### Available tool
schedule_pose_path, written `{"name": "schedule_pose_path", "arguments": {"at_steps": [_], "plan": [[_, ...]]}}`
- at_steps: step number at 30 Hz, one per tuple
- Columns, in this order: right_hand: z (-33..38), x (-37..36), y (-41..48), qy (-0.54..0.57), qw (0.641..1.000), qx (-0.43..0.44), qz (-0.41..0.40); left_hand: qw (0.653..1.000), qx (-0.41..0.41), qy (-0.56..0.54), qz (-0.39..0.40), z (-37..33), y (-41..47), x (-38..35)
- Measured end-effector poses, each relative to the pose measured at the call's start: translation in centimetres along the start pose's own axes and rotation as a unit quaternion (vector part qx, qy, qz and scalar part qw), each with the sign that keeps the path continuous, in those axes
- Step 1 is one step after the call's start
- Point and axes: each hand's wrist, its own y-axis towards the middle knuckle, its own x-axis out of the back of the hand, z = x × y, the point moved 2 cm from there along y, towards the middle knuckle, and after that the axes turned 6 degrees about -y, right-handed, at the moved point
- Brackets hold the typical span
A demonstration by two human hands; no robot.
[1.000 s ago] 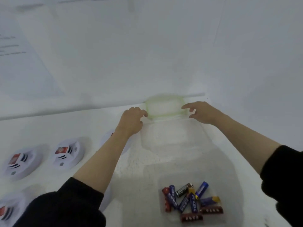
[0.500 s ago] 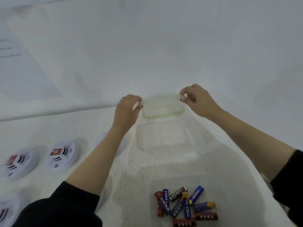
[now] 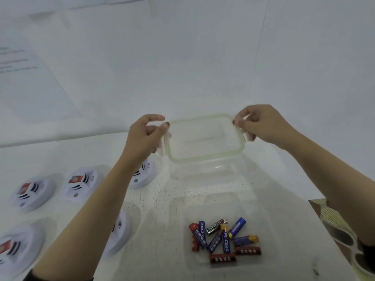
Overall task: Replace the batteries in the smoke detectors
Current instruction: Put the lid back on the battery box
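Note:
A clear plastic lid with a pale green seal (image 3: 205, 136) hangs in the air above an open clear box (image 3: 213, 173) at the table's middle. My left hand (image 3: 144, 136) pinches its left clip and my right hand (image 3: 261, 123) pinches its right clip. Nearer to me, a second clear box (image 3: 182, 203) holds several loose AA batteries (image 3: 223, 239). Several white round smoke detectors lie on the left: two side by side (image 3: 32, 193) (image 3: 81, 184), one partly behind my left forearm (image 3: 143, 175), one near me (image 3: 118, 230), one at the left edge (image 3: 16, 246).
The white table (image 3: 154, 240) meets a white wall behind. A printed sheet (image 3: 24, 76) hangs on the wall at the left. Patterned floor (image 3: 334, 224) shows past the table's right edge at the lower right.
Both hands closed on the lid's clips and lifted the lid off the far box, bringing it up and toward me. My head view shifted closer.

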Motion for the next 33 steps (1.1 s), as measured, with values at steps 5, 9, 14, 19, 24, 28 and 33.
{"name": "schedule_pose_path", "arguments": {"at_steps": [5,9,14,19,24,28,33], "plan": [[-2.8,-2.0,-2.3,-0.085,0.992,-0.083,0.040,0.990,0.112,0.039,0.080,1.7,-2.0,-0.6],[-3.8,-3.5,-3.9,-0.106,0.990,-0.075,0.050,0.989,0.129,0.023,0.064,3.4,-2.8,-1.4],[-3.8,-4.5,-3.9,-0.082,0.994,-0.071,0.018,0.991,0.131,0.010,0.020,4.6,-2.8,-1.6],[-4.2,-5.3,-3.9,-0.108,0.992,-0.054,0.021,0.992,0.125,0.028,0.011,4.9,-3.3,-2.0],[-4.0,-5.5,-4.5,-0.159,0.978,0.131,0.022,0.974,-0.110,0.173,0.098,3.8,-5.0,-3.3],[-4.2,-6.5,-5.3,-0.172,0.964,0.147,0.138,0.933,-0.103,0.267,0.218,5.3,-5.5,-4.8],[-4.6,-7.2,-5.4,-0.175,0.965,0.177,0.087,0.936,-0.176,0.271,0.137,6.9,-5.8,-5.5]]}}
